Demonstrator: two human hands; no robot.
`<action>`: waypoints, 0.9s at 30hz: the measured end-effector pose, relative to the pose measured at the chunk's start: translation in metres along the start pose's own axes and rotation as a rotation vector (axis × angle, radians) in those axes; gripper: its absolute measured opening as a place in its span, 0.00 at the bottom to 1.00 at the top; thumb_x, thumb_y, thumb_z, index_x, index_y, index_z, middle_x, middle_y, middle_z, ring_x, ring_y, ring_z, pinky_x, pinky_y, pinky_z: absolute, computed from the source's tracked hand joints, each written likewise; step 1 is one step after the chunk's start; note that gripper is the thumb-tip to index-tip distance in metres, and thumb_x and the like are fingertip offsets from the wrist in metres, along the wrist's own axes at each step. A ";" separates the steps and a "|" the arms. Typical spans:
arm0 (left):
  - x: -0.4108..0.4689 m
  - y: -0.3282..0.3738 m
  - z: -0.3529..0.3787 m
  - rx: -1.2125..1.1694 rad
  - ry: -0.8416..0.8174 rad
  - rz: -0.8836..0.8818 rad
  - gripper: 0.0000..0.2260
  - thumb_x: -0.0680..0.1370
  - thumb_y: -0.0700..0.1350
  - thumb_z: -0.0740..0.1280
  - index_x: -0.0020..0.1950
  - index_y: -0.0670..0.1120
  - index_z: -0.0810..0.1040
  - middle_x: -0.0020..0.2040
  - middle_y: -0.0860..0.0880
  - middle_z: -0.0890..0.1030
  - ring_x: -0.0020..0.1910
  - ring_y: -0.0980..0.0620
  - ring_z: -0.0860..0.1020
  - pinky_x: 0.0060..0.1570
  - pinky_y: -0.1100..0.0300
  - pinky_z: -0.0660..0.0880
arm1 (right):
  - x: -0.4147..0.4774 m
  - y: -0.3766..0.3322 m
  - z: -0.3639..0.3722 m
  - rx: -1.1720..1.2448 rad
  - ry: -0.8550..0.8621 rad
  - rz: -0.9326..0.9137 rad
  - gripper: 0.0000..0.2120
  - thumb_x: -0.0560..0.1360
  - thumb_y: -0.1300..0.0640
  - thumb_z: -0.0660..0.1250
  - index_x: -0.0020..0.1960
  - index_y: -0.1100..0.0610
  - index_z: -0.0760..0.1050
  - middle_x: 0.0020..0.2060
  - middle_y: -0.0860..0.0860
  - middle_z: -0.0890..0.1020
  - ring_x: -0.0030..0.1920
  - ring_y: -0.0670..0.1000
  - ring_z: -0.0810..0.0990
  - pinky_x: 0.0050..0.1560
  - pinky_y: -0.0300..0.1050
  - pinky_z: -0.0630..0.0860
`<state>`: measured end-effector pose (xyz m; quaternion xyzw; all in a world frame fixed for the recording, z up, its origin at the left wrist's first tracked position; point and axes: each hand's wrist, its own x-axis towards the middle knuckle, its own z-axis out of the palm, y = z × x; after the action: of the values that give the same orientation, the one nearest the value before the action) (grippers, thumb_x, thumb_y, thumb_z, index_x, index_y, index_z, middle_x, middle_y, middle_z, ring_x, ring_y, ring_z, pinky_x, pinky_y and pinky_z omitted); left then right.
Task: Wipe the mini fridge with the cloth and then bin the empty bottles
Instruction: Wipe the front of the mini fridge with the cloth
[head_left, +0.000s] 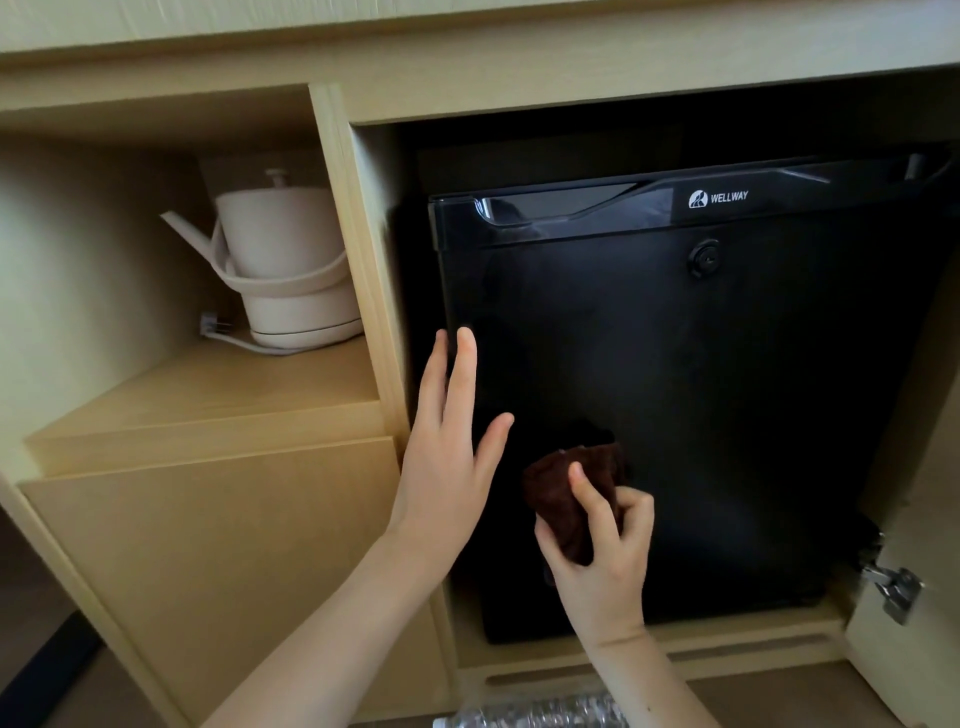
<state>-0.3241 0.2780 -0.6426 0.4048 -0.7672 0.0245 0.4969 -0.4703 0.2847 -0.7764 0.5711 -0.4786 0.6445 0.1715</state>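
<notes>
step: wipe stage, my read; binning not begun.
fridge: black mini fridge (675, 389) sits in the right bay of the wood cabinet (345, 208), door shut, round lock (704, 255) under the top trim.
L hand: left hand (447, 441) flat, fingers straight, holds nothing; lies at the door's left edge, looks like it touches, contact not sure.
R hand: right hand (602, 551) grips the cloth, thumb on top, fingers curled round it.
cloth: brown cloth (561, 499) bunched up, at the lower-left of the door front.
how-to (judged): spread the cloth flatter for more contact; go in overlapping passes, top trim down to the base; incl. handle recess and round the lock; L hand can brace the door so the fridge doesn't shift; gloss black prob. shows streaks, so finish w/ a dry side.
bottles: clear crinkled bottle (535, 713) on the floor below the fridge, cut by the frame edge.
count: fridges 1; cloths 1; hands 2; bottles 1 sure, more can't tell; white kettle (285, 270) 1, in the left bay; hinge (891, 584) 1, at right.
</notes>
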 end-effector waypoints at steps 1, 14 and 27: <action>0.000 -0.001 0.001 0.005 0.008 -0.001 0.35 0.82 0.47 0.64 0.81 0.53 0.45 0.81 0.48 0.52 0.72 0.76 0.41 0.65 0.83 0.46 | -0.007 0.003 0.001 0.002 -0.002 0.010 0.32 0.72 0.50 0.71 0.73 0.45 0.66 0.52 0.50 0.67 0.49 0.52 0.72 0.60 0.32 0.67; -0.006 0.004 0.010 -0.014 0.044 -0.040 0.34 0.81 0.45 0.64 0.82 0.49 0.48 0.81 0.45 0.53 0.70 0.79 0.41 0.62 0.86 0.47 | -0.110 0.042 -0.026 -0.169 -0.521 -0.116 0.51 0.61 0.58 0.83 0.76 0.44 0.59 0.53 0.51 0.66 0.51 0.52 0.69 0.48 0.55 0.81; -0.067 0.018 -0.010 0.210 -0.130 0.050 0.17 0.81 0.45 0.60 0.68 0.41 0.74 0.60 0.47 0.79 0.61 0.51 0.74 0.61 0.66 0.67 | -0.051 -0.030 -0.057 0.277 -0.108 0.683 0.23 0.71 0.56 0.77 0.61 0.40 0.76 0.52 0.44 0.72 0.52 0.38 0.77 0.47 0.26 0.73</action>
<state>-0.3161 0.3345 -0.6840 0.4359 -0.8010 0.0906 0.4002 -0.4648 0.3620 -0.8030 0.4297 -0.5579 0.6922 -0.1579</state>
